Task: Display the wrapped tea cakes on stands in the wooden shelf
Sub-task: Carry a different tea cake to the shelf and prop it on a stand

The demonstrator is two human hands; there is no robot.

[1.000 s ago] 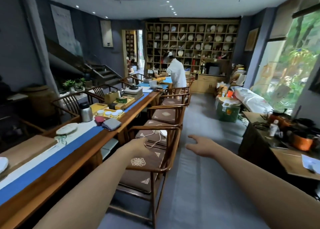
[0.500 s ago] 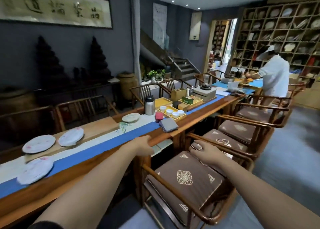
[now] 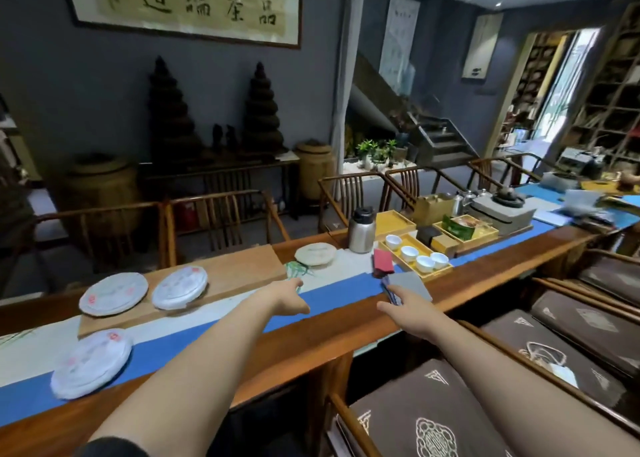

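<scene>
Two white-wrapped tea cakes [image 3: 113, 293] [image 3: 180, 286] lie on a wooden board [image 3: 239, 266] on the long table. A third wrapped cake [image 3: 91, 363] lies on the blue runner at the near left. A fourth, unmarked cake [image 3: 315, 254] sits beside the steel flask. My left hand [image 3: 289, 297] reaches over the runner, fingers extended, holding nothing. Near a folded grey cloth [image 3: 410, 285], my right hand [image 3: 403, 309] hovers over the table edge, open and empty. The wooden shelf [image 3: 609, 103] shows at the far right.
A steel flask [image 3: 362, 230], a yellow tray of white cups [image 3: 415, 257], a red pouch [image 3: 382, 259] and tea boxes crowd the table's right part. Wooden armchairs with brown cushions [image 3: 554, 346] line the near side on my right. Stairs rise behind.
The view has swung left from the room's far end toward the table. Both hands have moved from the chair back to over the table, and the tea cakes are now close.
</scene>
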